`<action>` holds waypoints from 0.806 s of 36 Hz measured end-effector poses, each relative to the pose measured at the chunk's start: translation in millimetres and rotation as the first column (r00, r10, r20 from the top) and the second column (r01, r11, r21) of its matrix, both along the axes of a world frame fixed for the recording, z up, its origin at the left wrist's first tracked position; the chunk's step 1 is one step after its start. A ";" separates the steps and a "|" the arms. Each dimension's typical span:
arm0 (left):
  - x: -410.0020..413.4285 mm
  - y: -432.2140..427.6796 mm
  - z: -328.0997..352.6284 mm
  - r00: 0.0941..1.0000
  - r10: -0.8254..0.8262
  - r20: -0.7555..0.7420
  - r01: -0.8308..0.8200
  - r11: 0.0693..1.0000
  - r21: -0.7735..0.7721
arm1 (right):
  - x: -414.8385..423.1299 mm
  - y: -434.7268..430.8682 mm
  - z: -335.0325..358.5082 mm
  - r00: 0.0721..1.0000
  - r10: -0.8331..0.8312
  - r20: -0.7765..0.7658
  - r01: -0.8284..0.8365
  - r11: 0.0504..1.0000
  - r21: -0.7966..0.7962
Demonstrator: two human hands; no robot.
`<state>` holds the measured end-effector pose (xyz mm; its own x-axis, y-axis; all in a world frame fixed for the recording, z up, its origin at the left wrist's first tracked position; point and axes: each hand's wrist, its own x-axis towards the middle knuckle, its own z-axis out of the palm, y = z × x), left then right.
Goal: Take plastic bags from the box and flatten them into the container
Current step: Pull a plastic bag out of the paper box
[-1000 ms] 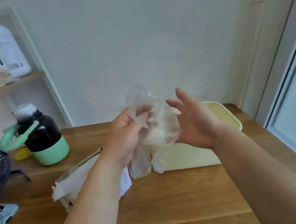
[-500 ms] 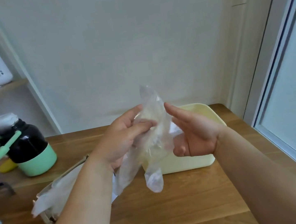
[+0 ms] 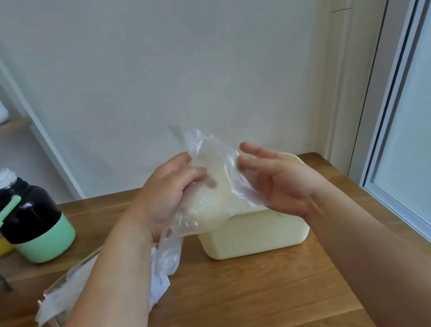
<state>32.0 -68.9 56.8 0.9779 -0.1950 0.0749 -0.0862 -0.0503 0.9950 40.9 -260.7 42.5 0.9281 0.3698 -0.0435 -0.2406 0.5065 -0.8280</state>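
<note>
Wooden bench (image 3: 253,295) | box (image 3: 62,301) of bags, near-left of container (image 3: 254,235) | plastic bag (image 3: 211,180) held up over container's front rim | left hand (image 3: 169,194): fingers curled round bag | right hand (image 3: 277,180): fingers straight, flat against bag | black-and-green flask (image 3: 32,220) far left of container | white wall (image 3: 196,69) behind container

Pale wall (image 3: 194,56), wooden table (image 3: 240,297), window (image 3: 427,113) at right.
</note>
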 end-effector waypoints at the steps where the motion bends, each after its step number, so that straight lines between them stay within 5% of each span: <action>1: 2.6 -1.0 -0.6 0.999 0.036 0.026 -0.037 0.997 0.064 | 0.9 -1.7 2.5 0.998 -0.056 0.014 0.056 0.998 0.008; 5: 24.9 3.9 -5.4 0.936 0.320 0.147 -0.351 0.886 0.302 | 5.7 -10.8 12.0 0.973 -0.218 0.074 0.224 0.970 -0.098; 9: 33.8 14.7 -1.7 0.701 0.651 0.291 -0.711 0.602 0.364 | 16.5 -21.3 8.4 0.911 -0.380 0.158 0.411 0.866 -0.286; 12: 28.3 9.9 -2.3 0.589 0.627 0.510 -0.800 0.540 0.259 | 30.5 -27.9 -1.7 0.844 -0.456 0.283 0.536 0.695 -0.479; 14: 26.9 -2.7 -4.3 0.670 0.426 0.608 -0.683 0.674 0.281 | 36.9 -30.9 -6.6 0.832 -0.435 0.346 0.554 0.608 -0.569; 16: 31.0 -16.4 -10.1 0.795 0.112 0.597 -0.465 0.745 0.479 | 41.7 -33.6 -10.4 0.847 -0.367 0.385 0.530 0.516 -0.673; 19: 41.9 -33.2 -17.1 0.928 -0.234 0.292 -0.109 0.576 0.810 | 49.3 -37.2 -16.7 0.882 -0.249 0.400 0.468 0.370 -0.803; 23: 56.1 -45.5 -25.4 0.961 -0.247 -0.126 0.213 0.362 0.907 | 58.3 -43.7 -23.5 0.915 -0.120 0.386 0.403 0.201 -0.893; 29: 69.3 -59.5 -32.4 0.924 -0.218 -0.315 0.356 0.186 0.916 | 61.4 -41.2 -31.1 0.874 0.166 0.457 0.484 -0.198 -0.853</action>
<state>101.3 -128.4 24.5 0.8233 -0.3217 -0.4677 -0.2382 -0.9436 0.2299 102.3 -301.9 11.5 0.9920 0.0390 0.1198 0.0771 -0.9402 -0.3317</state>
